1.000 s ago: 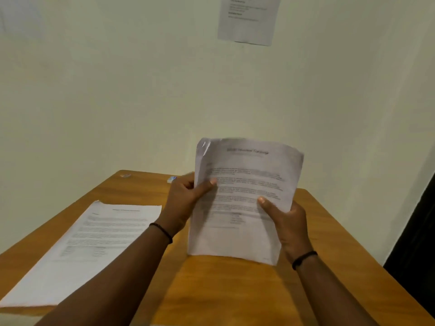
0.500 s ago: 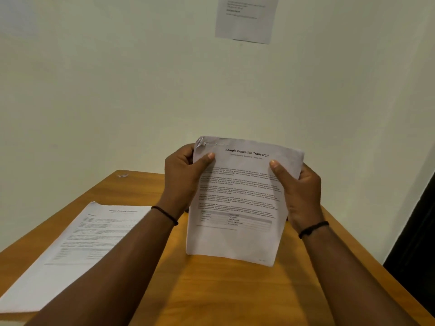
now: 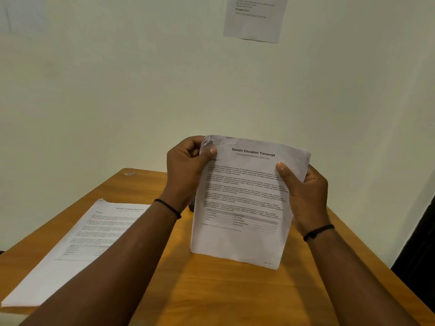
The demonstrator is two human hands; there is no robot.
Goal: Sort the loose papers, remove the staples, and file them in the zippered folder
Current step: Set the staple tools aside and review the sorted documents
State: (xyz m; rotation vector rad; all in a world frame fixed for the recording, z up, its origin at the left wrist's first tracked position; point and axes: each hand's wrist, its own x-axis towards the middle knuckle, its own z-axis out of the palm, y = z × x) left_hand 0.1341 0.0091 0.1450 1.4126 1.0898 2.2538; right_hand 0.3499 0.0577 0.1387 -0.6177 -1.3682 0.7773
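Papers headed "Sample Education Transcript" (image 3: pixel 247 198) are held upright above the wooden desk (image 3: pixel 211 290), facing the camera, their lower edge hanging close over the desktop. Left hand (image 3: pixel 186 170) pinches the creased top-left corner, thumb pressed on the front and fingers curled behind, right where the sheets look crumpled; whether a staple sits there is too small to tell. Right hand (image 3: pixel 303 196) grips the right edge, thumb laid across the printed text and fingers behind the sheets. Each wrist carries a thin dark band. A second stack of printed sheets (image 3: pixel 77 245) lies flat on the left part of the desk, well apart from the held set. A small pale scrap (image 3: pixel 129 174) rests near the far left corner of the desk. On the wall behind, a printed notice (image 3: pixel 255 17) hangs
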